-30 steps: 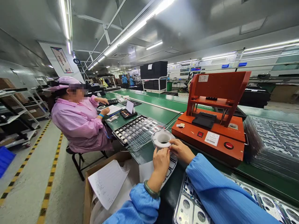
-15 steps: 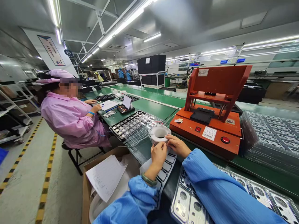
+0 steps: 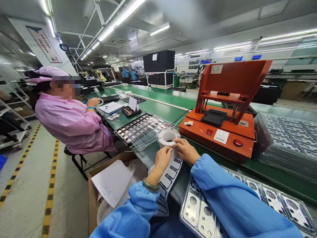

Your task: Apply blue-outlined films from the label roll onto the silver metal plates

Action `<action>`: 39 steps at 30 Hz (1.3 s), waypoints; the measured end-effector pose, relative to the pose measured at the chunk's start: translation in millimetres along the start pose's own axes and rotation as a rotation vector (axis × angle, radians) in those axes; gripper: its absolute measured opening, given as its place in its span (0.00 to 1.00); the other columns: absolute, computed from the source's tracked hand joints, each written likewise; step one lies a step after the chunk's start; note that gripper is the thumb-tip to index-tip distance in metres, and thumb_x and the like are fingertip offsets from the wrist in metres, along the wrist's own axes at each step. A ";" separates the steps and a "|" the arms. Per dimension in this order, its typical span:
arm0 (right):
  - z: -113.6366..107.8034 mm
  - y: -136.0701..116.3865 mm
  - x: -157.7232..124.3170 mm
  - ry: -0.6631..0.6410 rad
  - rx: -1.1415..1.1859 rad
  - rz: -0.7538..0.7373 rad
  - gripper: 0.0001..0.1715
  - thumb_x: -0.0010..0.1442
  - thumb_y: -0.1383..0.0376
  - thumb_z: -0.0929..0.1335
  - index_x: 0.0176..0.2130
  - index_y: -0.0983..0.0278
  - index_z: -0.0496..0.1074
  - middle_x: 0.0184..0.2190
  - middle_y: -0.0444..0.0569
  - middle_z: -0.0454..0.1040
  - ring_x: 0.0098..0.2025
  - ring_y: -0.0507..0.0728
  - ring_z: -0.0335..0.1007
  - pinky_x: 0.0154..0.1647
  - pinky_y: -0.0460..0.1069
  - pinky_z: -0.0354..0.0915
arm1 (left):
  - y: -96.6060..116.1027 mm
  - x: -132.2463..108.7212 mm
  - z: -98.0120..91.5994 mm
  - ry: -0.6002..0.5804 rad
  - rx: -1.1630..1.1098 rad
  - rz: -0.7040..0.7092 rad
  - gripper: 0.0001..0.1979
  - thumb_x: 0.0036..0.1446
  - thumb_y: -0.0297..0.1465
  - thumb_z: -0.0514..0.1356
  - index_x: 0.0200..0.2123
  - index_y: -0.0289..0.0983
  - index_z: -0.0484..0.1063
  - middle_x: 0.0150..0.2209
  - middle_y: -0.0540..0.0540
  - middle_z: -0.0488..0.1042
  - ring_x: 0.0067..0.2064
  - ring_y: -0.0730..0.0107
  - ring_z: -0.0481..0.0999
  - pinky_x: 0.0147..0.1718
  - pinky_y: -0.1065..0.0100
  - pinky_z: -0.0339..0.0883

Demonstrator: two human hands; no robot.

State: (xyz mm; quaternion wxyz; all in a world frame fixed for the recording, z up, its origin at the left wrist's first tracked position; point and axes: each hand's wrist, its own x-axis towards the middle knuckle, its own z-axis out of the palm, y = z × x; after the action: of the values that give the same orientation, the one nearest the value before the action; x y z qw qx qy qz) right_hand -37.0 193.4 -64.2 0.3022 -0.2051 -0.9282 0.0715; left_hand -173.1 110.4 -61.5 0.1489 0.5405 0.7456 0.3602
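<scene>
Because the printed backing strip [image 3: 173, 171] hangs slack from its roll [image 3: 169, 135], the step in hand, apparently working at the strip close to the roll, calls for a light pinch and a low, even pull that should leave the thin black outlines unbent. Keeping the roll from turning would help. It stands on the bench [image 3: 148, 105], just beside the orange press [image 3: 218, 125]. The left hand's [image 3: 161, 160] fingers close narrowly on the strip's edge; the right hand's [image 3: 187, 151] curl by the roll's rim, and I cannot tell what they grip.

Compared with half a second ago, the left hand has drawn a little away from the roll, and more outlines show below the fingers. The co-worker's banded hand [image 3: 92, 102] has left the paper [image 3: 110, 107] for a white ring [image 3: 100, 101].
</scene>
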 end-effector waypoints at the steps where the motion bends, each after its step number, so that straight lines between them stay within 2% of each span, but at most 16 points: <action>1: -1.0 -0.9 0.8 -0.007 -0.013 0.005 0.12 0.51 0.78 0.69 0.34 0.63 0.69 0.51 0.53 0.68 0.53 0.63 0.60 0.52 0.59 0.65 | 0.2 -0.3 -0.4 -0.014 -0.005 0.008 0.10 0.59 0.31 0.54 0.36 0.37 0.76 0.35 0.46 0.80 0.36 0.68 0.77 0.34 0.71 0.65; 4: -4.4 -2.6 2.2 -0.034 -0.046 0.008 0.11 0.51 0.79 0.69 0.29 0.63 0.68 0.51 0.52 0.68 0.53 0.63 0.60 0.50 0.59 0.67 | 1.7 -2.5 -0.4 -0.055 -0.007 0.042 0.09 0.58 0.31 0.55 0.37 0.39 0.76 0.38 0.47 0.79 0.39 0.67 0.77 0.39 0.70 0.65; 7: -7.7 -3.2 2.3 -0.066 -0.073 -0.002 0.12 0.51 0.79 0.68 0.30 0.62 0.69 0.52 0.51 0.68 0.53 0.63 0.60 0.49 0.59 0.68 | 2.4 -4.3 0.7 -0.079 -0.001 0.059 0.09 0.58 0.30 0.55 0.38 0.39 0.76 0.39 0.47 0.79 0.40 0.66 0.76 0.41 0.68 0.64; 11: -8.6 -3.8 1.7 -0.088 -0.100 -0.016 0.14 0.51 0.79 0.69 0.34 0.61 0.72 0.52 0.51 0.67 0.53 0.63 0.60 0.52 0.60 0.66 | 0.3 -4.2 3.6 -0.062 -0.021 0.047 0.11 0.58 0.30 0.54 0.38 0.39 0.76 0.38 0.46 0.79 0.40 0.65 0.76 0.40 0.67 0.64; 19: -4.1 -2.0 -0.2 -0.057 -0.071 -0.019 0.12 0.52 0.79 0.69 0.26 0.63 0.70 0.51 0.53 0.68 0.53 0.63 0.61 0.50 0.58 0.68 | -13.1 -1.8 13.5 -0.008 -0.131 0.000 0.09 0.60 0.32 0.56 0.36 0.35 0.74 0.35 0.46 0.78 0.38 0.68 0.76 0.41 0.62 0.67; 23: -4.0 -1.0 -1.9 -0.042 -0.039 -0.015 0.11 0.52 0.78 0.70 0.26 0.62 0.70 0.51 0.51 0.68 0.53 0.62 0.61 0.50 0.58 0.68 | -21.6 1.0 9.4 -0.001 -0.169 -0.002 0.11 0.60 0.36 0.56 0.35 0.33 0.73 0.33 0.47 0.77 0.37 0.69 0.76 0.41 0.60 0.68; 29: -0.6 -5.9 -4.7 -0.011 -0.011 0.017 0.11 0.51 0.76 0.72 0.27 0.62 0.69 0.52 0.51 0.68 0.54 0.63 0.61 0.50 0.58 0.67 | -38.0 2.1 0.0 0.066 -0.191 -0.012 0.12 0.60 0.37 0.57 0.34 0.33 0.73 0.31 0.49 0.76 0.34 0.70 0.75 0.37 0.62 0.70; 34: -2.5 -9.3 -6.4 -0.012 -0.012 0.022 0.11 0.52 0.76 0.71 0.28 0.62 0.69 0.52 0.50 0.68 0.54 0.62 0.60 0.51 0.58 0.67 | -60.3 -1.7 -12.2 0.219 -0.184 -0.009 0.14 0.59 0.38 0.55 0.34 0.34 0.74 0.30 0.47 0.78 0.32 0.69 0.77 0.34 0.66 0.70; 39: -4.2 -11.9 -9.4 -0.026 -0.027 0.028 0.10 0.53 0.75 0.71 0.33 0.61 0.71 0.52 0.49 0.67 0.54 0.63 0.58 0.51 0.59 0.66 | -102.8 -18.4 -51.3 0.538 -0.103 -0.062 0.18 0.57 0.42 0.50 0.36 0.36 0.74 0.37 0.43 0.78 0.38 0.63 0.76 0.39 0.64 0.69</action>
State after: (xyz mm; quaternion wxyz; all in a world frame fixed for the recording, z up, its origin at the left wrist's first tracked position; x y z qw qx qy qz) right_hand -31.6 178.6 -62.7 0.2862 -0.2211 -0.9300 0.0658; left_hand -269.5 58.2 -100.6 -0.0165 0.3939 0.7553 0.5235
